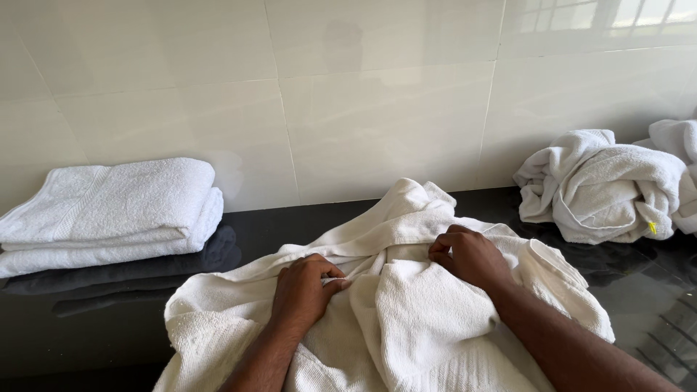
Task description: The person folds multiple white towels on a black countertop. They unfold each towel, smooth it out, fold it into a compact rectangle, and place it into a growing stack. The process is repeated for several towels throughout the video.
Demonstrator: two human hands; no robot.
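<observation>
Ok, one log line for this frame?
left hand: gripping crumpled white towel | right hand: pinching it | folded towels left | unfolded pile right

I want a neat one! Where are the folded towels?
The folded towels sit stacked at the far left of the black counter, against the tiled wall, left of the crumpled towel under both hands.

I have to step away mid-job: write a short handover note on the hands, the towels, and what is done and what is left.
Left hand: shut on a fold of the crumpled white towel, fingers pinching the cloth.
Right hand: shut on the same towel, near its upper middle.
The towel lies bunched on the black counter, not yet flattened or folded.
Done: two folded white towels stacked at the left by the tiled wall.
Left: this towel, plus the heap of unfolded towels at the right.
</observation>
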